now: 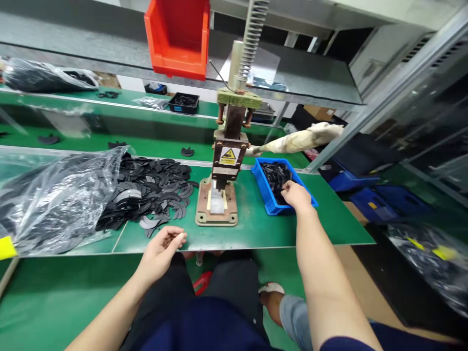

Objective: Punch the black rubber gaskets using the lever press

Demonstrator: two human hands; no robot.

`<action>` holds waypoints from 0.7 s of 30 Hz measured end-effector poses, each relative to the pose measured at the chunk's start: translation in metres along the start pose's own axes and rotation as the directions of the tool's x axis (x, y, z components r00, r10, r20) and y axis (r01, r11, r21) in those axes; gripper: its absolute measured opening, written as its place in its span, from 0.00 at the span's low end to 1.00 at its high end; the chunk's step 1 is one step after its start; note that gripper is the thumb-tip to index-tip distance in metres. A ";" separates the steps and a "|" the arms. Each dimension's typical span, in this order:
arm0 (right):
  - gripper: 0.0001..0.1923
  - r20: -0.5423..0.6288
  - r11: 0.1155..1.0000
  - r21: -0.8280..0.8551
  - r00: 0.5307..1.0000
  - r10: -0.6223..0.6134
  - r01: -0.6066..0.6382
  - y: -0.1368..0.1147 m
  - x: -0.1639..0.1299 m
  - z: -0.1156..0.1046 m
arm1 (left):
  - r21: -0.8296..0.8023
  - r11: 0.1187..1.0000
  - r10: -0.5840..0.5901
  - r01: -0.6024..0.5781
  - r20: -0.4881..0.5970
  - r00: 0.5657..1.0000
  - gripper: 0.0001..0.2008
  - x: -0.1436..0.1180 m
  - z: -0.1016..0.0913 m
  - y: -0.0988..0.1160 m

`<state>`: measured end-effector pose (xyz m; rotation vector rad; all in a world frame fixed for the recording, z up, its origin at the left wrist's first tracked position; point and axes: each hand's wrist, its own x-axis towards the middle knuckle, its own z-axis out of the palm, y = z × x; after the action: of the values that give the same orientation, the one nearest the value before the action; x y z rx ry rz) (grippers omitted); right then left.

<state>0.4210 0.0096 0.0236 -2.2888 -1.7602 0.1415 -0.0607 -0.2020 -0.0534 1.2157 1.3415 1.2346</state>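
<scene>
Right hand (297, 195) pinches at black parts (275, 176) in blue bin (262, 188); left hand (161, 249) curls loosely.

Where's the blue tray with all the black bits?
In the head view, the blue tray is on the green table, right of the metal press, with the right hand reaching into it.

Looks like a factory workshop tbh. Got a hand press (234, 139) with a yellow warning sign (229, 156), a green workbench (263, 224), piles of identical black curved parts (157, 183), plus a blue bin (276, 209) and red bin (179, 66).
</scene>
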 end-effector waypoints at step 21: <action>0.21 -0.587 0.311 0.515 0.593 -0.550 0.799 -0.136 -0.209 0.050 | 0.166 0.884 0.385 -0.437 0.272 0.882 0.12 0.012 0.050 0.079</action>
<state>0.2269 -0.1520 -0.0058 -0.7752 -1.8486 0.2635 -0.0062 -0.1840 0.0213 1.8226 1.0974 1.2017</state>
